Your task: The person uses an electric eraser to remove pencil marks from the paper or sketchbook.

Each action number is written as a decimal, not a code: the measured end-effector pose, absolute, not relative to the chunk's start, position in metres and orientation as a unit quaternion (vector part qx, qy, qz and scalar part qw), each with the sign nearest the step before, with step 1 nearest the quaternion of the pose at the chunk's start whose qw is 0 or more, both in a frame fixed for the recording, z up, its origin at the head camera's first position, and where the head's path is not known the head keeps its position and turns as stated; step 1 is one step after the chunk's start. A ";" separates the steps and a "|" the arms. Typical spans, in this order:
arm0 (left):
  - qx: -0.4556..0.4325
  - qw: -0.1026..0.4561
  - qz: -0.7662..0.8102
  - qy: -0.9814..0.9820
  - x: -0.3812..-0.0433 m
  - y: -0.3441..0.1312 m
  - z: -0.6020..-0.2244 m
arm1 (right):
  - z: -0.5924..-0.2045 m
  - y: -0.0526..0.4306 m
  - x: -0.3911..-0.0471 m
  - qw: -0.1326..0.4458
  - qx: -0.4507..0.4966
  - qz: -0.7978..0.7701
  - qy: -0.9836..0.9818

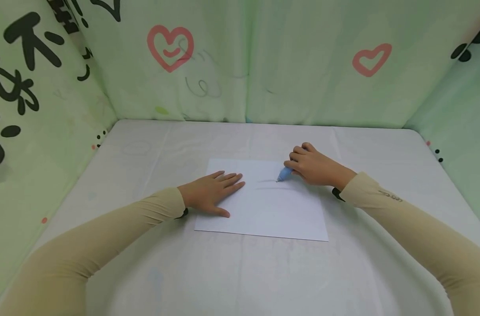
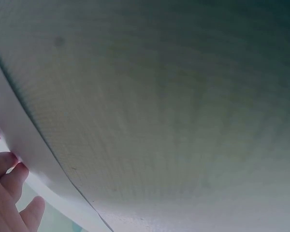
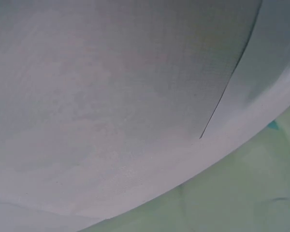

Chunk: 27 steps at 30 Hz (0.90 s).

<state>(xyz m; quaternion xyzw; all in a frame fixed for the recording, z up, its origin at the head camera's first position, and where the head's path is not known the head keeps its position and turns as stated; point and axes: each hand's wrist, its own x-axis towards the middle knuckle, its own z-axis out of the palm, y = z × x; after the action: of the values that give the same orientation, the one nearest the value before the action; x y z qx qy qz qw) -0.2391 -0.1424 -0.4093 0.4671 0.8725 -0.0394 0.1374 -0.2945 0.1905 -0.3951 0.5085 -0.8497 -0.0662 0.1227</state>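
A white sheet of paper lies flat on the cloth-covered table. My left hand rests palm down on its left part, fingers spread towards the right. In the left wrist view, the left fingers show at the lower left corner near the paper's edge. With my right hand I grip a blue pen with a thick body and a narrow pointed tip. That tip is right at the paper's upper right part, beside faint streaks. The right wrist view does not show the right hand.
The white tablecloth runs back to a pale green curtain with drawn hearts. More curtain with black lettering stands along the left, and another panel along the right. Beige sleeves cover both arms.
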 end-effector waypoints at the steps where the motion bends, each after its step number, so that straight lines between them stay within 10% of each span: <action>1: 0.467 0.138 -0.040 0.873 -0.239 -0.143 -0.409 | -0.395 0.190 -0.295 0.124 0.510 -0.063 -0.849; 27: 0.472 0.134 -0.045 0.871 -0.242 -0.144 -0.414 | -0.395 0.187 -0.297 0.135 0.519 -0.054 -0.842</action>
<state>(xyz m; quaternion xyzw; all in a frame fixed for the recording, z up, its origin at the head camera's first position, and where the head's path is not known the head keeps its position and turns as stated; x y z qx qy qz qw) -0.2424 -0.1442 -0.4141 0.4715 0.8705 -0.0454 0.1335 -0.2971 0.1874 -0.3952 0.5189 -0.8424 -0.0537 0.1349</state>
